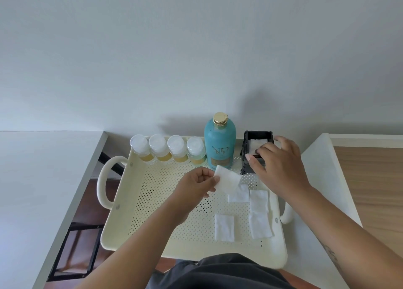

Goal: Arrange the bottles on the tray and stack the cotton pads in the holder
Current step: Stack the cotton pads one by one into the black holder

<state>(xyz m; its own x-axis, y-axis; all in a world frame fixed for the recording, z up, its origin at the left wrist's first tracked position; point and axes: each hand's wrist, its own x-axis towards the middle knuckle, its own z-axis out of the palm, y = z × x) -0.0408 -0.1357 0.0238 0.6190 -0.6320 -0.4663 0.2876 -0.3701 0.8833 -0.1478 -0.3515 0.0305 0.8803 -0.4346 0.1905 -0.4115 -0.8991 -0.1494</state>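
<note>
Tray [122, 229] of cream perforated material, rectangular with rounded corners and a looped handle at each short end, resting across a gap between two white tabletops. Along its far wall stand four small clear bottles [168, 150] with white ribbed caps and yellowish liquid, upright in a row and touching or nearly so; just beside them stands a taller turquoise bottle [219, 144], matte, with a gold cap. Next to that bottle, at the far right corner, sits the holder [246, 157], a black open-topped box; a white pad lies inside it. Right hand [281, 164] rests over the holder, fingertips reaching into its opening and onto the pad within; whether they pinch that pad cannot be told. Left hand [196, 185] pinches one square cotton pad [227, 180], soft and fibrous, held above the tray floor near the turquoise bottle. Four loose pads [224, 227] lie flat on the tray's right half, two of them overlapping. Dark clothing shows at the near edge.
</note>
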